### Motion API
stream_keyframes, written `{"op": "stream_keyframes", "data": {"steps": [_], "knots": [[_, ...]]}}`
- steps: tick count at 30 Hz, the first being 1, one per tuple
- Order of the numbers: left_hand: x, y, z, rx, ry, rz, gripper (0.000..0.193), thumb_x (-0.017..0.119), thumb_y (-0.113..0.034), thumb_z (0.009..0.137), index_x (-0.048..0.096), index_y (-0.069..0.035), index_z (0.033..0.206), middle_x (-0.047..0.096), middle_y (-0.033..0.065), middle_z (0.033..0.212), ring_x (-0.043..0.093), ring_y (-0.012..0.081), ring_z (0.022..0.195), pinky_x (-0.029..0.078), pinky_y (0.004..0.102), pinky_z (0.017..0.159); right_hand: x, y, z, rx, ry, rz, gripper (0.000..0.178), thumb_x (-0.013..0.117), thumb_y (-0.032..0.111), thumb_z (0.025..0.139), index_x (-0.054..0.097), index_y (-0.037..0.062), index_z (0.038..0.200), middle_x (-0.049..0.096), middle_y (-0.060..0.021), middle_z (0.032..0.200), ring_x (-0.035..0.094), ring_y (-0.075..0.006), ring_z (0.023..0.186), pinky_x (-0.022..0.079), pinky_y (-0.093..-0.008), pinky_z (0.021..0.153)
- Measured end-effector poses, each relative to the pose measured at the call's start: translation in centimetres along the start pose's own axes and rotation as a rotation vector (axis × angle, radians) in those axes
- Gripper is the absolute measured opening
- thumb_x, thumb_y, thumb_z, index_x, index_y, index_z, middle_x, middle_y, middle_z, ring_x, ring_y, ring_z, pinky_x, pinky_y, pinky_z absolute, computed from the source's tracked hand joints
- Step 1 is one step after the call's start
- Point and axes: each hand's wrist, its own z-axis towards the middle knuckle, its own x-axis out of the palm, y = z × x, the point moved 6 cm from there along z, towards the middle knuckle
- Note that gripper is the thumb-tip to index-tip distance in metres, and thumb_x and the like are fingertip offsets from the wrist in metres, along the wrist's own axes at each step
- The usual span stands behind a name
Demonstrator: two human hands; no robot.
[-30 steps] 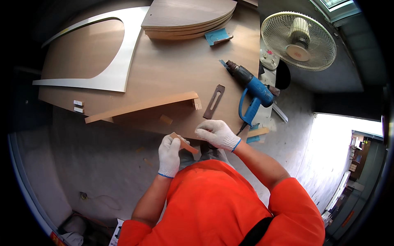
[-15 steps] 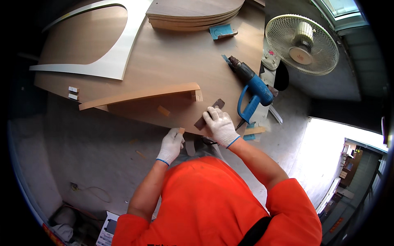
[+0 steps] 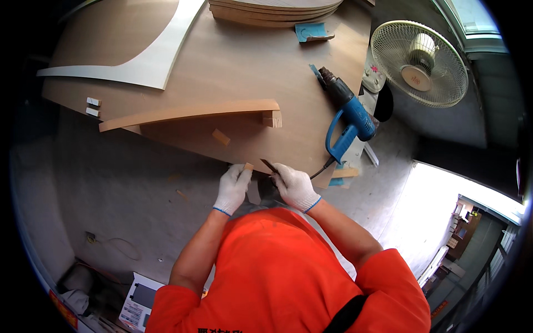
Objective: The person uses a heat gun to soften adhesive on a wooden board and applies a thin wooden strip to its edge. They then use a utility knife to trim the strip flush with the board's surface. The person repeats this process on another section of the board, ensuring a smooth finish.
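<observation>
Head view. The dark blade (image 3: 268,165), flat on the bench (image 3: 250,69) a second ago, is now up in the right hand (image 3: 296,187); that hand has come in beside the left hand (image 3: 232,188). Right grip: thumb and fingers clamped on the blade, its narrow end pointing out toward the left hand. Blade sits at the near edge of the bench; cannot tell whether it touches the surface. Left grip: closed on a small wood piece (image 3: 249,166), tip showing between thumb and fingers, just beside the blade, a gap between the two. Both hands in white knit gloves with blue cuffs.

On the bench: a long curved wood strip (image 3: 189,114) runs along the near edge, left end reaching that edge, a wood block (image 3: 272,119) at its right end. A wood chip (image 3: 221,137) lies between strip and near edge. Blue heat gun (image 3: 348,111) by the right edge, cord trailing past the near right corner. Farther in from the near edge, a stack of boards (image 3: 272,16), a blue scrap (image 3: 311,32) just beside it. White frame (image 3: 139,73) toward the left; two small blocks (image 3: 93,106) near the near left corner. Fan (image 3: 419,64) stands beyond the right edge.
</observation>
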Motion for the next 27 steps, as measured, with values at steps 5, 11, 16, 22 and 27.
{"op": "stream_keyframes", "data": {"steps": [5,11,16,22,27], "knots": [[1.8,-3.5,-2.4,-0.065,0.081,-0.197,0.015,0.068,-0.017,0.108,0.074,-0.003,0.109,0.067,-0.0033,0.085,0.057,0.0030,0.069,0.046,0.0222,0.061,-1.9,3.6,-0.4,0.118,0.124,0.242,0.037,0.061,0.014,0.102,0.068,0.0102,0.138,0.076,-0.0225,0.110,0.075,-0.0405,0.100,0.060,-0.0475,0.089],[1.8,-12.1,-10.4,0.001,0.188,-0.173,0.010,0.063,-0.006,0.107,0.068,0.003,0.108,0.070,0.0036,0.087,0.062,0.0063,0.070,0.051,0.0232,0.063,-4.9,9.7,-4.0,0.068,0.291,0.301,0.041,0.062,0.009,0.099,0.065,0.0053,0.139,0.075,-0.0219,0.116,0.075,-0.0411,0.103,0.060,-0.0444,0.091],[1.1,-15.8,-14.1,0.009,0.179,-0.018,0.010,0.061,-0.005,0.106,0.068,0.002,0.105,0.070,0.0045,0.085,0.064,0.0073,0.070,0.052,0.0246,0.064,-7.6,13.8,-5.5,0.027,0.290,0.323,0.037,0.064,0.009,0.098,0.066,0.0058,0.135,0.074,-0.0204,0.110,0.073,-0.0412,0.097,0.060,-0.0451,0.086],[1.7,-17.3,-15.4,0.179,0.180,0.176,0.013,0.068,-0.010,0.104,0.072,0.001,0.109,0.074,0.0052,0.086,0.065,0.0087,0.074,0.054,0.0278,0.069,-9.5,15.6,-6.3,-0.081,0.186,0.335,0.034,0.064,0.007,0.099,0.068,0.0050,0.133,0.074,-0.0206,0.103,0.073,-0.0411,0.093,0.059,-0.0460,0.082],[2.5,-18.8,-15.7,0.259,0.173,0.222,0.011,0.063,-0.006,0.104,0.069,0.000,0.098,0.068,0.0015,0.078,0.061,0.0068,0.068,0.050,0.0267,0.062,-10.2,15.7,-6.5,-0.110,0.160,0.405,0.034,0.064,0.005,0.099,0.068,0.0050,0.133,0.074,-0.0208,0.098,0.073,-0.0403,0.092,0.059,-0.0457,0.080]]}}
